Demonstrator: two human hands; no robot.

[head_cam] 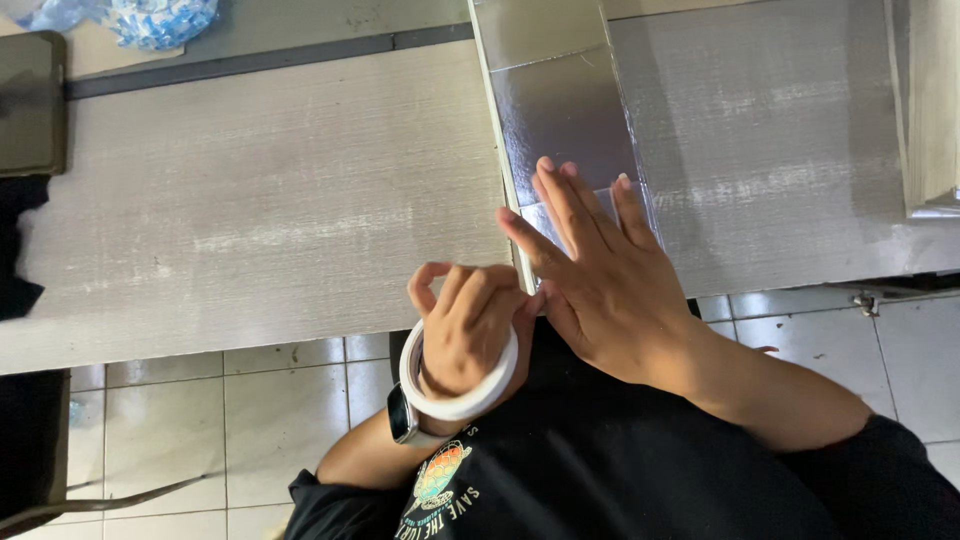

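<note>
Pressing flat with fingers spread, the right hand (600, 270) pins the silver sheet (560, 110) at upper centre; the left hand (468, 320), curled, wears a white tape roll (455, 400). Taping the edge looks under way; next needs a steady pull.

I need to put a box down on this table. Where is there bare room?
The widest bare stretch of the table lies left of the silver sheet, up to the dark tray. A narrower patch sits right of the sheet. It is crowded at the near edge, around the left hand and right hand.
</note>
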